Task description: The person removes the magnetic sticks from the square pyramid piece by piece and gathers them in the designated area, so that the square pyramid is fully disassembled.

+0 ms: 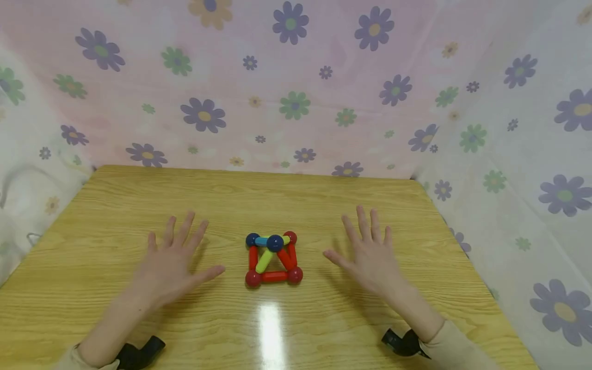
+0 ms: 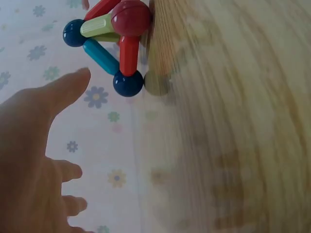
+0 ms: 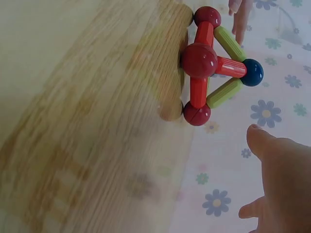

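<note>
A small pyramid of magnetic rods and balls stands on the table between the two hands. Its base has red, blue and yellow-green rods with red and dark blue balls at the corners, and a dark blue ball forms the top. My left hand is spread to the left of it, fingers straight and thumb pointing toward it. To its right, my right hand is spread in the same way. Neither hand touches the pyramid. Both wrist views show a gap between thumb and pyramid.
The wood-grain table carries a bright light reflection near its front. A flowered curtain rises behind the table and along both sides. Black devices are strapped to the left wrist and the right wrist.
</note>
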Action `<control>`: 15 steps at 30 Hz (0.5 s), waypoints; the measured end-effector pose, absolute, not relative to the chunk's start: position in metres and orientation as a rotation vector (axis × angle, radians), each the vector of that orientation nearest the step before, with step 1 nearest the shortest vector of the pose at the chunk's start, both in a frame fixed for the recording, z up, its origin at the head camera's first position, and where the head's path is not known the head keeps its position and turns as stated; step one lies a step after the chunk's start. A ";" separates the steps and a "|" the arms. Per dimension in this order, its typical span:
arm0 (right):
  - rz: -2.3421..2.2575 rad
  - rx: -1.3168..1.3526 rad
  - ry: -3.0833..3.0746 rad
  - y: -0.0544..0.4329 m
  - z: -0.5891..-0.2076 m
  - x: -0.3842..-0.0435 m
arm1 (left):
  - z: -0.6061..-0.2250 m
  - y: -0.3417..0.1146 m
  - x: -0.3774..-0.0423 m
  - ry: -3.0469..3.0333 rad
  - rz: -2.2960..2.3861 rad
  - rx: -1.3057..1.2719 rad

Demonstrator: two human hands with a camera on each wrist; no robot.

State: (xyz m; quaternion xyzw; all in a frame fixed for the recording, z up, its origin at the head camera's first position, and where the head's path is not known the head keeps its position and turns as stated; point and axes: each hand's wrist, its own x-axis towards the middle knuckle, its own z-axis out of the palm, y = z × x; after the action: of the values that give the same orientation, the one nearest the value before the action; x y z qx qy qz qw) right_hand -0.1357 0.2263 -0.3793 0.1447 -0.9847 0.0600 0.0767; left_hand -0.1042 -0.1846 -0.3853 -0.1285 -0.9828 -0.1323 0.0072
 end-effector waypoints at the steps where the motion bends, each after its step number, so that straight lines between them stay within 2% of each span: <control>1: 0.190 0.440 -2.954 0.225 -0.380 -0.135 | -0.386 -0.183 -0.104 -3.090 -0.445 -0.419; 7: 0.291 0.471 -2.941 0.215 -0.382 -0.135 | -0.394 -0.171 -0.103 -3.116 -0.658 -0.539; 15: 0.545 0.482 -2.935 0.196 -0.383 -0.132 | -0.399 -0.149 -0.107 -3.153 -0.916 -0.512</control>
State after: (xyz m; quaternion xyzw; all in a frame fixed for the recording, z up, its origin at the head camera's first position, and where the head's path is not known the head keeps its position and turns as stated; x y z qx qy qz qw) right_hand -0.1323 0.1959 -0.3828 0.1593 -0.9689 0.1799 0.0589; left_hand -0.1066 -0.1495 -0.3992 -0.1535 -0.9449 -0.2745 -0.0905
